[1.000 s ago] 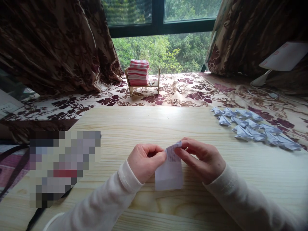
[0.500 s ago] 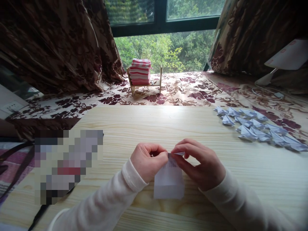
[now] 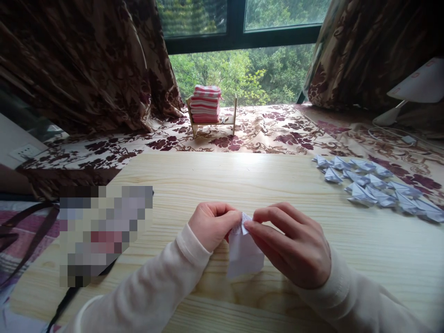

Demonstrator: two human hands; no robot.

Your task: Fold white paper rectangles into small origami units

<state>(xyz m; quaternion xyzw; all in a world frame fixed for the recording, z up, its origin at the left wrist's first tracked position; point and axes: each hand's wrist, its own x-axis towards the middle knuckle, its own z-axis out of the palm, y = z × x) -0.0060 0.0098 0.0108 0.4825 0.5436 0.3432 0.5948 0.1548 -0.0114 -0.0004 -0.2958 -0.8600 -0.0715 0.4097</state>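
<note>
**Small white paper sheet (image 3: pixel 245 259) held between a cream-sleeved left hand (image 3: pixel 212 226) and a cream-sleeved right hand (image 3: pixel 296 245)**

Well left of the grip, a pixelated item (image 3: pixel 107 226) lies on the pale wood-grained table (image 3: pixel 173 189); beyond the grip, slightly left, rises a stack of folded red-and-white cloths (image 3: pixel 206 108); the left hand's thumb presses against its curled fingers, pinching the sheet's upper left; the sheet hangs between the hands, its top bearing a small folded flap; the right thumb touches that flap, forefinger nearly meeting it, though I cannot tell whether they pinch; right of the grip and beyond sit folded white paper pieces (image 3: pixel 360 192).
</note>
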